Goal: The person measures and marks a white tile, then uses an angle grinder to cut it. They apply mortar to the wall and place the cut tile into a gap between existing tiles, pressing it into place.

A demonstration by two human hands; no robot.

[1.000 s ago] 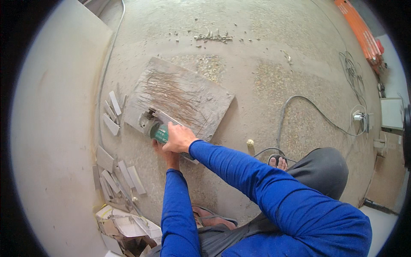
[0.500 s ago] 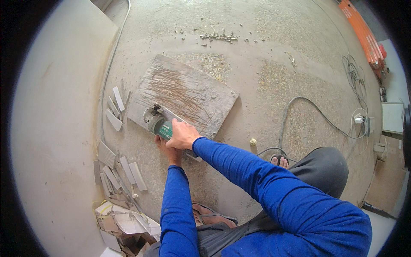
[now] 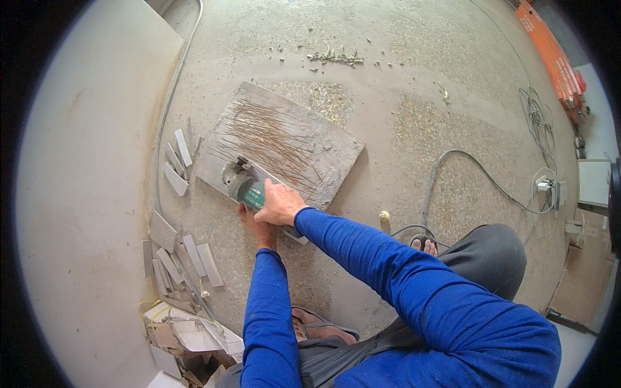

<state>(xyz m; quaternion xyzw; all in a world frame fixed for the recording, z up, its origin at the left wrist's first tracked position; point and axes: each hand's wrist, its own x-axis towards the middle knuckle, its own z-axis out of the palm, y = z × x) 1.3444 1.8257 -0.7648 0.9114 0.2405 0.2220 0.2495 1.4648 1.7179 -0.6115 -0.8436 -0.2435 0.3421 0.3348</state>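
My right hand (image 3: 283,203) wraps over the green body of a handheld power cutter (image 3: 253,193), whose metal guard and base point to the upper left. Just below it, my left hand (image 3: 259,227) has its fingers bent in close to the cutter's near side; what they grip is largely covered by the tool and the other hand. Under the cutter lies a pale tile (image 3: 297,237), its edges showing beside both hands. The tile rests at the near edge of a grey, dusty slab (image 3: 336,152) on the floor. Thin rust-brown rods or scratches (image 3: 262,132) cover the slab's middle.
Cut tile strips (image 3: 206,264) lie along the wall at left, above a torn carton (image 3: 187,330) of scraps. A dark cable (image 3: 462,152) loops across the dusty floor toward a power outlet (image 3: 544,185) at right. Debris (image 3: 336,57) is scattered beyond the slab.
The whole view shifts slightly right and down. My hands and the cutter keep nearly the same place against the slab.
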